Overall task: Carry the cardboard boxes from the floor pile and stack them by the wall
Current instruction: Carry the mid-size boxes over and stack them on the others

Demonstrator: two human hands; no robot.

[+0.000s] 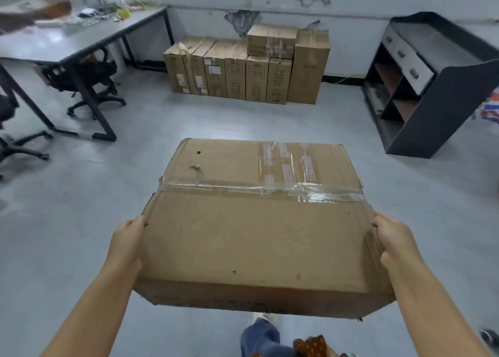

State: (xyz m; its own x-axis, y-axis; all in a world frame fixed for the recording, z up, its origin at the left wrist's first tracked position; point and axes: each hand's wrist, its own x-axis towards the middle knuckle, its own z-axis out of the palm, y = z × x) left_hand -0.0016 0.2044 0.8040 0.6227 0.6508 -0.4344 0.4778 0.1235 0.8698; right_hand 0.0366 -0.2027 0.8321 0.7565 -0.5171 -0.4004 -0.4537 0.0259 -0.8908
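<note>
A large taped cardboard box (256, 221) is held up off the floor in front of me. My left hand (127, 244) grips its left side, fingers curled under the edge. My right hand (394, 242) grips its right side the same way. Ahead, against the far wall, a row of upright cardboard boxes (229, 72) stands on the floor. A smaller box (271, 40) lies on top of that row, and a taller box (309, 68) stands at the row's right end.
A grey desk (67, 43) with clutter on it stands at the left, with black office chairs (89, 84) under and beside it. A dark cabinet (432, 92) with drawers and open shelves stands at the right. Grey floor (189, 119) lies between me and the wall.
</note>
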